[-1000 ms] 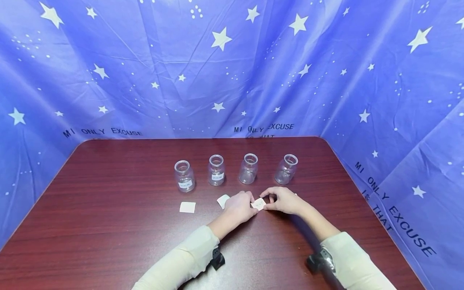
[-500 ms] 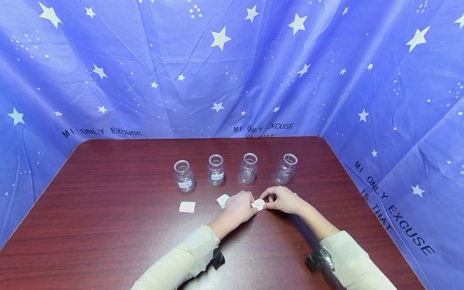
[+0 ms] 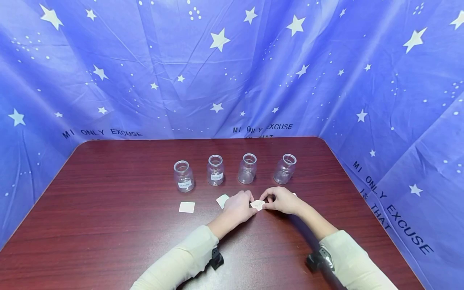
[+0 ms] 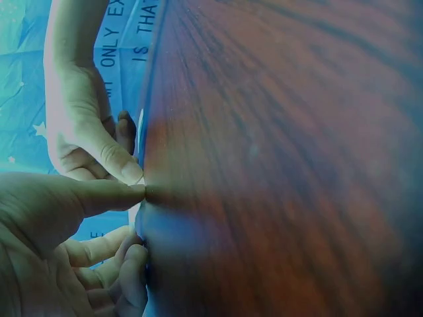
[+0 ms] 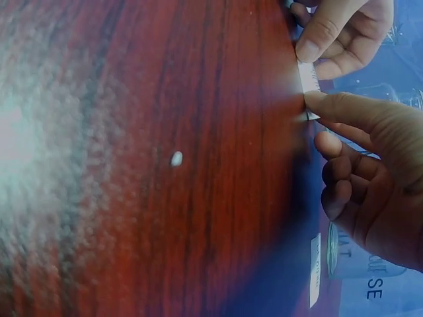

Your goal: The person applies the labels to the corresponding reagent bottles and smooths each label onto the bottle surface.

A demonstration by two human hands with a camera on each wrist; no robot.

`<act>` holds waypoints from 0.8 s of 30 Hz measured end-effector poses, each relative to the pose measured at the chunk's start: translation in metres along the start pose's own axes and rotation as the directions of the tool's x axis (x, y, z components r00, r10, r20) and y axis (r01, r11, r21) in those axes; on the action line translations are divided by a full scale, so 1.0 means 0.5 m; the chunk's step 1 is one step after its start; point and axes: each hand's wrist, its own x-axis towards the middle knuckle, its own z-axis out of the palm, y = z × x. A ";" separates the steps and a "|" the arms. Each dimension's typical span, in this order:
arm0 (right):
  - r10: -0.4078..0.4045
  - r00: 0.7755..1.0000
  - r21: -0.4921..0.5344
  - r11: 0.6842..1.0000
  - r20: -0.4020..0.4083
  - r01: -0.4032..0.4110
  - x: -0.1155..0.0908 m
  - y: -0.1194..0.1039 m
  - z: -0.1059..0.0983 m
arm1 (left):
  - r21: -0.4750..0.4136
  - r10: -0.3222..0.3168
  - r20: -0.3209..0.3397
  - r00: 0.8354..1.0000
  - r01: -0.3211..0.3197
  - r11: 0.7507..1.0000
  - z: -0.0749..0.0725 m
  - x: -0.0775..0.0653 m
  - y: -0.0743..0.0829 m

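Note:
Between both hands, close over the table, is a small white paper label (image 3: 257, 205) with faint writing. My left hand (image 3: 237, 207) pinches its left edge, thumb nearest me. At the opposite edge my right hand (image 3: 283, 200) pinches it between thumb and fingers. The right wrist view shows both thumbs on the label (image 5: 308, 78), the other fingers partly behind it. Two more labels lie near: one (image 3: 222, 201) partly covered by the left hand, another (image 5: 315, 271) beyond the right hand, mostly hidden in the head view.
Several clear glass jars stand in a row behind the hands. The left jar (image 3: 184, 177) and its neighbour (image 3: 215, 170) bear written labels; the third (image 3: 247, 169) and the right one (image 3: 285, 169) show none. A blank-looking label (image 3: 186, 207) lies at left. Starred blue cloth (image 3: 163, 60) surrounds the table.
The label between the hands bows slightly more than before. Both hands stay nearly in place, and the jars and other labels have not moved.

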 end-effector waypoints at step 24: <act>0.158 0.987 0.295 0.944 -0.020 -0.145 0.003 0.001 -0.009 | -0.415 0.048 -0.005 0.999 -0.046 0.909 -0.024 0.009 -0.038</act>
